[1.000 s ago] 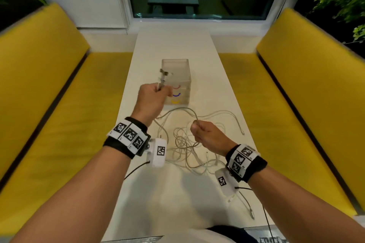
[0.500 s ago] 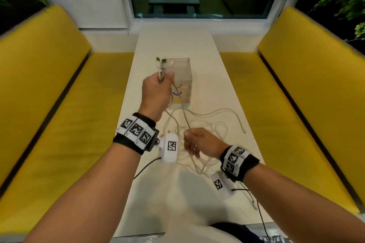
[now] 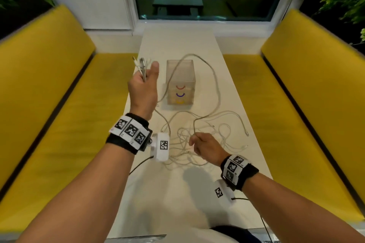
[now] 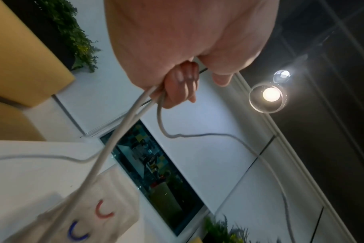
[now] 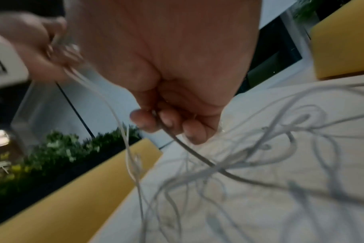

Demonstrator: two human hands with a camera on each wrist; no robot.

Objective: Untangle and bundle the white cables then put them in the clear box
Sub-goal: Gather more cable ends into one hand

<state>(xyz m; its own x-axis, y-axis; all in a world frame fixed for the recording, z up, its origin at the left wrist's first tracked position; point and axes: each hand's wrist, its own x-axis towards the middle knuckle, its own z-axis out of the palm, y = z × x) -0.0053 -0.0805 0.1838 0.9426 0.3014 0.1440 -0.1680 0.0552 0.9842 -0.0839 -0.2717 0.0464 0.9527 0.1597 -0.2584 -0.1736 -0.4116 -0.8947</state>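
My left hand (image 3: pixel 143 83) is raised left of the clear box (image 3: pixel 180 82) and grips the plug ends of white cables (image 3: pixel 141 65); in the left wrist view its curled fingers (image 4: pixel 182 85) hold two strands. One long cable (image 3: pixel 214 85) arcs high over the box and comes down to my right hand (image 3: pixel 205 147), which pinches it just above the tangled cable pile (image 3: pixel 199 140). The right wrist view shows those fingers (image 5: pixel 166 123) curled round a strand above the tangle (image 5: pixel 260 164).
The narrow white table (image 3: pixel 177 45) runs away from me between two yellow benches (image 3: pixel 49 104) (image 3: pixel 316 94). The box carries red, blue and yellow curved marks (image 3: pixel 180 94). Loose plug ends (image 3: pixel 246 134) lie at the pile's right. A window is at the far end.
My left hand rose higher and moved left with the plug ends, pulling a long loop of cable up over the box. My right hand slid nearer along the strand.
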